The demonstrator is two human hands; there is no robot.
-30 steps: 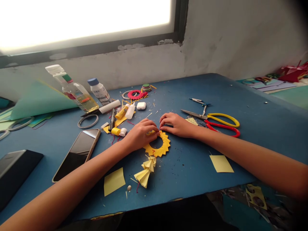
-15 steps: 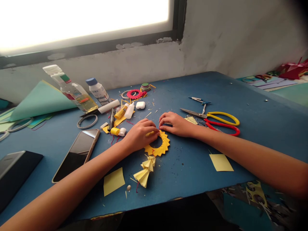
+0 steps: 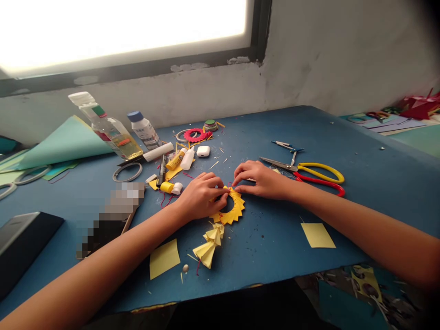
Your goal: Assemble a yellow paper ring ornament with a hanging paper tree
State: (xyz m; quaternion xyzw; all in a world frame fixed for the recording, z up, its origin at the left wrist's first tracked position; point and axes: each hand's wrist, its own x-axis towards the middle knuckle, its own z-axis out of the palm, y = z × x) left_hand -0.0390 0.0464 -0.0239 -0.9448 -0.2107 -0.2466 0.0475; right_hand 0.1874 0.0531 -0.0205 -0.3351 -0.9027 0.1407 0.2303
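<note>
On the blue table a yellow folded-paper ring (image 3: 238, 210) lies flat between my hands. My left hand (image 3: 203, 195) rests over its upper left side, fingers bent and closed on the ring's edge. At the top of the ring my right hand (image 3: 263, 181) has thumb and index fingertips pinched together at a bit of red thread (image 3: 230, 184); the exact grip is small and partly hidden. Below the ring hangs a chain of pale yellow folded-paper cones (image 3: 210, 243), lying on the table with red thread at its lower end.
Scissors (image 3: 305, 173) and a compass (image 3: 287, 146) lie to the right. Yellow paper squares (image 3: 318, 235) flank the hands. At the left are a phone (image 3: 113, 220), a tape roll (image 3: 127, 172), glue bottles and a tall clear bottle (image 3: 115, 137). A red paper ring (image 3: 195, 135) lies farther back.
My right hand has lifted its fingers slightly and its thumb and index now meet at the ring's top. Red thread shows there. The left hand's fingers have shifted; the view has moved slightly.
</note>
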